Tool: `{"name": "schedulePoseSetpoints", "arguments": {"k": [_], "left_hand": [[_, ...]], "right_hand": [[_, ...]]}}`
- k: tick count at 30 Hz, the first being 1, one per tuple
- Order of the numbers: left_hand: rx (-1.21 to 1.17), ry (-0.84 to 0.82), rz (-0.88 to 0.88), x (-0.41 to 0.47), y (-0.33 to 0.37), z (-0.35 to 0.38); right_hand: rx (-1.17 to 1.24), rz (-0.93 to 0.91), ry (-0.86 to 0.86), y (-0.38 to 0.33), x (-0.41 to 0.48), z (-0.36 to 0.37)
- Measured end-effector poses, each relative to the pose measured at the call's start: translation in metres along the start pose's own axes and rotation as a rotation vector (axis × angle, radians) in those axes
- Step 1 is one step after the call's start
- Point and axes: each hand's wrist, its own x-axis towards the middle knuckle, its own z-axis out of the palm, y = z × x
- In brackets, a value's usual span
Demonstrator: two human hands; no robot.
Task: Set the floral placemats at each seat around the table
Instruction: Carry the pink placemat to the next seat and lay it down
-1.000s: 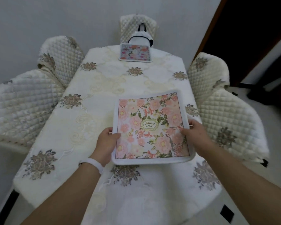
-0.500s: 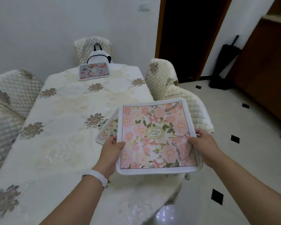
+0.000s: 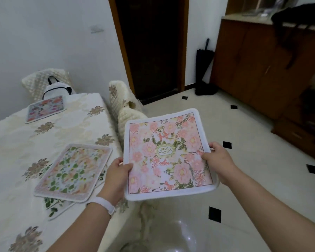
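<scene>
A pink floral placemat with a white border is held flat in the air beyond the table's right edge, over the floor. My left hand grips its left edge and my right hand grips its right edge, thumbs on top. A green and peach floral placemat lies on the table near the right edge, on top of another mat whose leafy corner sticks out. A further floral placemat lies at the table's far end.
The table has a cream embroidered cloth. Quilted chairs stand along its right side and one at the far end holds a white bag. A dark doorway, a black umbrella and a wooden cabinet lie to the right.
The pink placemat was lifted off the table and carried right, out past the table's edge. The view swung right with it, uncovering the mats that lay beneath.
</scene>
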Motion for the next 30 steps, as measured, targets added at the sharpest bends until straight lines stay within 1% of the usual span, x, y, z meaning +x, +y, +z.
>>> {"name": "schedulePoseSetpoints", "arguments": {"k": [6,12,17,21,26,30], "left_hand": [[0.002,-0.08,0.023,-0.006,0.016,0.084],[0.034,-0.187,0.052,0.024,0.03,0.145],[0.034,-0.251,0.026,0.065,0.035,0.186],[-0.015,-0.268,-0.011,0.125,0.044,0.226],[-0.009,-0.254,-0.042,0.205,0.068,0.266],[0.015,-0.268,-0.043,0.266,0.1,0.287]], "right_hand": [[0.021,0.003,0.067,0.007,0.017,-0.08],[0.12,0.05,0.146,0.019,0.045,-0.122],[0.137,0.118,0.182,0.021,0.084,-0.139],[0.095,0.14,0.217,0.009,0.154,-0.141],[0.083,0.178,0.217,-0.024,0.244,-0.129],[0.049,0.159,0.209,-0.061,0.305,-0.122]]}}
